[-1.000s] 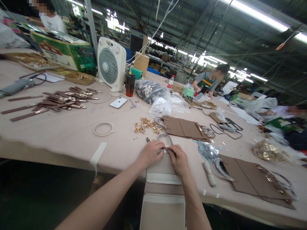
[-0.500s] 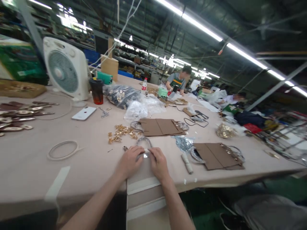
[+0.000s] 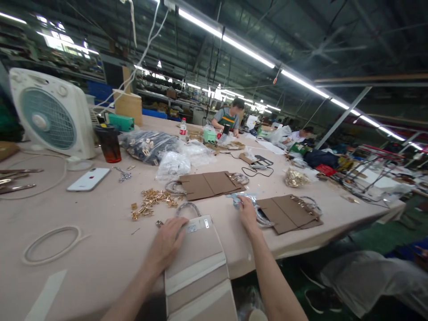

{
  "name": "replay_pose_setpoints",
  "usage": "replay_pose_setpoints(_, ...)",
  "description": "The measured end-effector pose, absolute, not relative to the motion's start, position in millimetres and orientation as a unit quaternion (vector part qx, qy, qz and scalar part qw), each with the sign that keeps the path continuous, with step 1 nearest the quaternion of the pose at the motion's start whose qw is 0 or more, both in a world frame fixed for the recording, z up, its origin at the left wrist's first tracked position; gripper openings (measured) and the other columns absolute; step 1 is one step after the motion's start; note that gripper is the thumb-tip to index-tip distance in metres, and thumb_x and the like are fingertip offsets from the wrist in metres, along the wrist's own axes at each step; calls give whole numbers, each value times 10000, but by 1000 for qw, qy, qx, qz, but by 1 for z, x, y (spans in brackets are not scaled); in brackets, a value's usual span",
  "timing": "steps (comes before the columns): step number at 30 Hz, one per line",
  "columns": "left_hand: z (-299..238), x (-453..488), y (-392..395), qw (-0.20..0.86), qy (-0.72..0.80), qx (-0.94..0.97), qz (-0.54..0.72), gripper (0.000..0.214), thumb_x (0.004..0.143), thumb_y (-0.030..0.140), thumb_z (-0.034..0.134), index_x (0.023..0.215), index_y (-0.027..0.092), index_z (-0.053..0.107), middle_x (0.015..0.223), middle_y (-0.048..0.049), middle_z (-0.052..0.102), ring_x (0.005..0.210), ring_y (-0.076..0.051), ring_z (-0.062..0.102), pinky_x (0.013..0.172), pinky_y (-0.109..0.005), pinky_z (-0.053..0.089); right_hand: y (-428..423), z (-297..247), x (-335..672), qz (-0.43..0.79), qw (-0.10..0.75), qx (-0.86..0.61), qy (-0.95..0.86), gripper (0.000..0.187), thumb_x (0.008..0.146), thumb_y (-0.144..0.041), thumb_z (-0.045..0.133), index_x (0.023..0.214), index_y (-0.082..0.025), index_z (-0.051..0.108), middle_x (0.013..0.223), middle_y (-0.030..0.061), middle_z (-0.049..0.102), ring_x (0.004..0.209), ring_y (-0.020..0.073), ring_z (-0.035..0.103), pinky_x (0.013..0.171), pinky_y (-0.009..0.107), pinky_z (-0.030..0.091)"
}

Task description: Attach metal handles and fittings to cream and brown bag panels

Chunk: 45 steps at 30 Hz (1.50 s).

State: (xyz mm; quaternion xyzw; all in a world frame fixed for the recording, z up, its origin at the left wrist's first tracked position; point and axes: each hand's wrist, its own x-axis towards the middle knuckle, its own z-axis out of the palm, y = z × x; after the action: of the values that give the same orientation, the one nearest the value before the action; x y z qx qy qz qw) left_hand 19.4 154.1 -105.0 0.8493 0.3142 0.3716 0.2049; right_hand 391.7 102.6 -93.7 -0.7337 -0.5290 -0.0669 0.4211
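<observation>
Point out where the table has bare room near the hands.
Bare: the stretch between the phone, the cord loop and the left hand; the table corner right of the near brown panel. Crowded: around the right hand, between that panel, the far brown panel and the gold fittings.

The right hand point(image 3: 248, 213) is no longer on the beige panel point(image 3: 197, 254) beside the left hand point(image 3: 169, 240). It now reaches well away to the right and touches the crinkled wrap point(image 3: 238, 197). Just ahead of the left hand, the metal fitting point(image 3: 198, 224) now shows uncovered.

Left hand point(image 3: 169, 243) on the beige bag panel point(image 3: 200, 252), right hand point(image 3: 248, 214) on crinkled plastic point(image 3: 235, 199) beside a brown panel point(image 3: 284, 214)
</observation>
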Motion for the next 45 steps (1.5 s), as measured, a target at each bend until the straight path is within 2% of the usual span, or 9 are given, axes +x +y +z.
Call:
replay_pose_setpoints(6, -103, 18, 153, 220, 318, 844, 371, 306, 1018, 255, 439, 1194, 232, 689, 1235, -67, 732, 1171, -254, 644, 1074, -487, 514, 115, -111, 416, -44, 345, -768, -537, 238, 837, -161, 616, 1012, -174, 776, 1081, 131, 742, 1052, 254, 652, 1022, 400, 488)
replay_pose_setpoints(10, -105, 19, 154, 230, 322, 842, 368, 320, 1017, 244, 428, 1194, 216, 694, 1250, -78, 724, 1191, -255, 631, 1098, -496, 497, 119, -115, 417, -34, 298, -802, -517, 204, 855, -168, 633, 983, -141, 790, 1101, 169, 726, 1054, 266, 649, 1021, 366, 467)
replay_pose_setpoints(17, -106, 18, 153, 233, 326, 837, 372, 323, 1011, 255, 436, 1181, 241, 710, 1248, -56, 730, 1191, -256, 638, 1090, -487, 511, 117, -113, 418, -31, 249, -832, -495, 184, 901, -219, 622, 983, -178, 782, 1070, 126, 714, 1044, 253, 639, 989, 326, 452)
replay_pose_setpoints(19, -105, 18, 153, 234, 327, 836, 373, 327, 1014, 259, 427, 1170, 239, 714, 1240, -56, 734, 1185, -255, 642, 1087, -485, 513, 117, -113, 416, -33, 242, -834, -494, 200, 910, -226, 615, 1019, -187, 779, 1082, 121, 715, 1055, 255, 639, 983, 325, 450)
replay_pose_setpoints(24, -106, 17, 152, 243, 333, 832, 371, 339, 1021, 274, 414, 1175, 230, 713, 1247, -63, 730, 1191, -259, 639, 1098, -500, 505, 117, -113, 415, -36, 229, -840, -490, 367, 907, -227, 628, 1259, -184, 722, 1146, 129, 722, 1061, 256, 650, 976, 324, 448)
replay_pose_setpoints(29, -111, 17, 154, 261, 332, 825, 375, 348, 1016, 277, 413, 1199, 233, 706, 1259, -62, 726, 1204, -260, 632, 1112, -506, 491, 116, -113, 414, -42, 213, -842, -493, 252, 920, -255, 625, 1110, -216, 785, 1109, 104, 733, 1061, 253, 650, 970, 330, 450)
replay_pose_setpoints(34, -115, 15, 159, 300, 342, 789, 413, 352, 990, 273, 430, 1196, 215, 710, 1244, -79, 727, 1199, -264, 636, 1106, -496, 491, 115, -110, 410, -57, 205, -840, -500, 243, 932, -276, 607, 1087, -210, 782, 1095, 112, 732, 1052, 255, 646, 960, 335, 452)
replay_pose_setpoints(41, -113, 9, 157, 321, 411, 688, 504, 416, 815, 83, 474, 1129, 204, 719, 1126, -68, 749, 1070, -222, 680, 1005, -403, 536, 111, -108, 403, -45, 222, -824, -519, 259, 948, -314, 552, 1012, -157, 748, 1045, 148, 718, 1030, 280, 627, 956, 380, 443)
replay_pose_setpoints(45, -106, 3, 147, 301, 457, 645, 533, 392, 792, 49, 497, 1077, 201, 719, 1096, -63, 742, 1044, -212, 677, 955, -370, 541, 112, -116, 407, -57, 217, -829, -513, 293, 953, -393, 531, 1005, -178, 723, 1027, 133, 712, 979, 278, 627, 871, 377, 448)
